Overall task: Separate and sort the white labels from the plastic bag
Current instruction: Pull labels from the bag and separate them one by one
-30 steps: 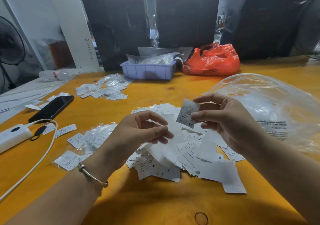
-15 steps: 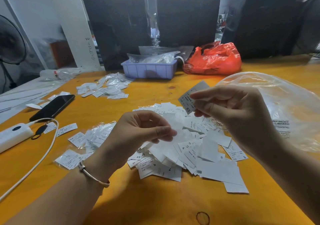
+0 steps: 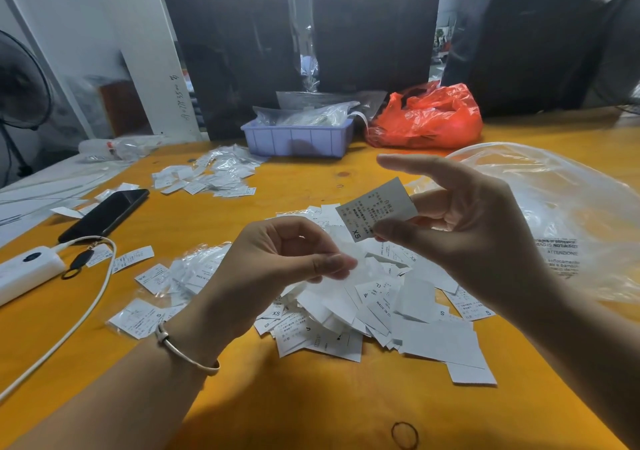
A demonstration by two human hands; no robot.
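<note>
My right hand [image 3: 464, 228] pinches a single white XS label [image 3: 375, 212] between thumb and middle fingers, held above the table with the index finger stretched out. My left hand [image 3: 277, 266] hovers just left of it, thumb and fingers curled and pinching the edge of a thin white or clear slip [image 3: 349, 276]. Below both hands lies a loose heap of white labels [image 3: 398, 314] on the yellow table [image 3: 311, 401]. A large clear plastic bag [image 3: 554, 214] lies to the right of the heap.
Small bagged labels [image 3: 162, 283] lie left of the heap, and another group [image 3: 207, 177] sits further back. A black phone [image 3: 104, 215], a white power bank [image 3: 27, 271] with cable, a lilac tray [image 3: 298, 139] and a red bag [image 3: 429, 117] surround the area.
My right hand lifted the XS label up and to the right, then brought it back down a little and turned it, with the index finger now extended. The left hand stayed nearly still.
</note>
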